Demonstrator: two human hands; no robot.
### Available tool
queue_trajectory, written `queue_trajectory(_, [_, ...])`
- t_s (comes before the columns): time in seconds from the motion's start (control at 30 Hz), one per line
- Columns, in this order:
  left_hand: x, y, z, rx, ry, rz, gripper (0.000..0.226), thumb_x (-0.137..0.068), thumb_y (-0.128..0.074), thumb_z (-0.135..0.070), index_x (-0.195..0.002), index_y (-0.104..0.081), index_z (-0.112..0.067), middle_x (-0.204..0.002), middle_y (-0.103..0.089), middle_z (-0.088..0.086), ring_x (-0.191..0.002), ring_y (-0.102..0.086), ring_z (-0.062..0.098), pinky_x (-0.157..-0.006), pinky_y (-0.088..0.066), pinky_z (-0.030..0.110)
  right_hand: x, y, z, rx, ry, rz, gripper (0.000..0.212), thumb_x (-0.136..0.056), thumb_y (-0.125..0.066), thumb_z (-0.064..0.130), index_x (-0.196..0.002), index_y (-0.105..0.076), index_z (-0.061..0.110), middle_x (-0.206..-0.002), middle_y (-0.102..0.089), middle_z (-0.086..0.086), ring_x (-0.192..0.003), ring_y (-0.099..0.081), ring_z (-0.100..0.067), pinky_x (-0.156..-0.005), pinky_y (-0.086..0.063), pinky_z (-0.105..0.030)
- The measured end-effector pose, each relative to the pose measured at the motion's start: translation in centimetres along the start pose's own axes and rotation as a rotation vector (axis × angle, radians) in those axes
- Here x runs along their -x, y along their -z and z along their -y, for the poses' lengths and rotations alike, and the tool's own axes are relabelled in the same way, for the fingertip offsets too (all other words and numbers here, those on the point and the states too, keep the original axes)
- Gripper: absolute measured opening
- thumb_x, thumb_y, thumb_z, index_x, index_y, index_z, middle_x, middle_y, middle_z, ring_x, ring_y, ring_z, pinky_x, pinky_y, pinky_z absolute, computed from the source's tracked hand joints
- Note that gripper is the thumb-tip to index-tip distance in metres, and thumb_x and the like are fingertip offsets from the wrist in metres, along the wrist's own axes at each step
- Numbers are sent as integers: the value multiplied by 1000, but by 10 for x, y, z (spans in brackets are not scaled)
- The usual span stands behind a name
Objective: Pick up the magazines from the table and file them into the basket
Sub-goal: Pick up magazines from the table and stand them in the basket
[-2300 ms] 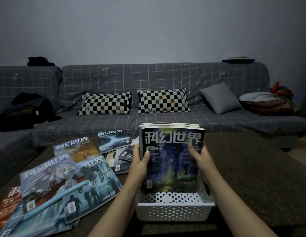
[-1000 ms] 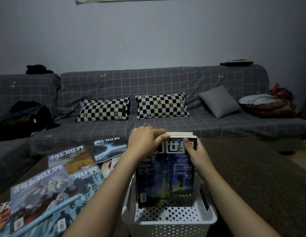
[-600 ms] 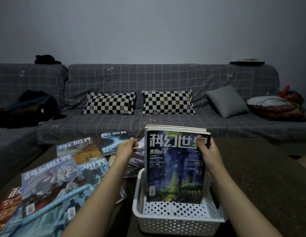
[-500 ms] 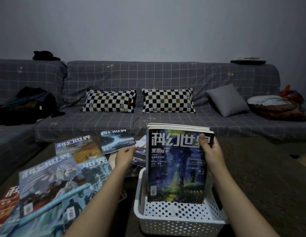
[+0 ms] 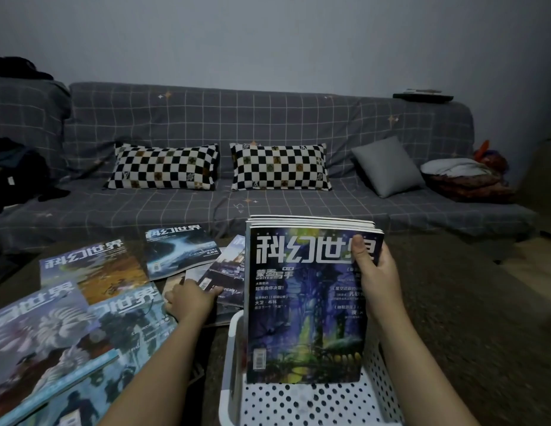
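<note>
Worktop (image 5: 471,318): loose magazines (image 5: 92,305) lay spread at its left. Basket (image 5: 301,404): filed stack (image 5: 308,305) stood upright inside, right hand (image 5: 377,278) gripping its edge. Left hand (image 5: 189,301): fingers pressed on next magazine (image 5: 225,276). Judged mid-task; lifting and slotting it upright came next.

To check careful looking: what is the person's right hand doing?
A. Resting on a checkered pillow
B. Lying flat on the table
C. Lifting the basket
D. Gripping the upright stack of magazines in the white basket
D: the right hand grips the upright stack of magazines standing in the white basket, thumb across the front cover.
</note>
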State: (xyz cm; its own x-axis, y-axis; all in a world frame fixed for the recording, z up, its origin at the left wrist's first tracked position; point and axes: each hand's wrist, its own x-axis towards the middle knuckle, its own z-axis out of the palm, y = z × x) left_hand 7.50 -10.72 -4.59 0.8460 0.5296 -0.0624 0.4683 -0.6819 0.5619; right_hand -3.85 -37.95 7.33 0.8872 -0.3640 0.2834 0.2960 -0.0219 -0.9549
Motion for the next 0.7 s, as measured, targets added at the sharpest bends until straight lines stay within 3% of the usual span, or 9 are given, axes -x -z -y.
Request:
queue_trajectory(0.1, [-8,8,-2,47,49,99,60,-67,-75,-58,-92,-67,-4,-104,-67,16,-101,-58,33,-82,-47,36,-1,1,-4,-7,-4,-4,50,-75,-55,50,-114,-57,20,-99,-68,5,-89,-65,-10,-70,-48,-27])
queue_trajectory(0.27, [-7,22,-9,583,194,348,21,-82,-72,-12,-88,-60,3,-87,-68,18,-66,-65,29,-56,-58,33,-1,1,-6,-11,-5,2,48,-76,-56,50,-113,-57,20,-100,-68,2,-90,-66,-14,-73,-51,-31])
queue_trajectory(0.3, [-3,27,-10,669,226,434,11,-86,-65,-3,-83,-57,4,-80,-66,17,-59,-64,27,-47,-57,30,0,1,-5,-12,-3,2,49,-76,-56,50,-114,-57,19,-100,-68,2,-89,-66,-14,-73,-51,-30])
queue_trajectory(0.37, [5,41,-9,710,211,546,13,-90,-54,6,-77,-54,3,-68,-63,15,-45,-64,22,-36,-52,26,1,1,-3,-11,2,3,44,-80,-56,46,-115,-56,19,-98,-68,5,-87,-65,-11,-69,-49,-26])
queue_trajectory(0.43, [16,59,-8,684,163,509,15,-90,-52,8,-76,-53,4,-59,-59,12,-33,-58,16,-27,-43,20,3,2,0,-5,3,7,34,-86,-55,40,-113,-55,20,-97,-66,7,-86,-63,-8,-67,-47,-24])
queue_trajectory(0.5, [25,75,-1,750,111,420,13,-88,-53,11,-98,-58,4,-75,-65,19,-49,-62,22,-28,-45,22,5,3,2,7,1,18,31,-87,-54,39,-113,-55,21,-99,-66,6,-88,-63,-8,-70,-48,-26])
queue_trajectory(0.57, [29,84,8,886,89,393,37,-88,-53,11,-123,-54,-2,-108,-65,26,-68,-65,34,-37,-54,32,7,3,5,26,-6,22,36,-88,-54,39,-116,-54,18,-102,-65,3,-89,-61,-8,-71,-48,-26])
queue_trajectory(0.7, [49,110,30,1001,-66,211,48,-90,-58,0,-135,-50,-15,-117,-65,18,-82,-69,37,-67,-60,45,10,4,12,69,-7,37,43,-91,-52,37,-124,-52,10,-109,-61,-2,-88,-58,-12,-64,-41,-20])
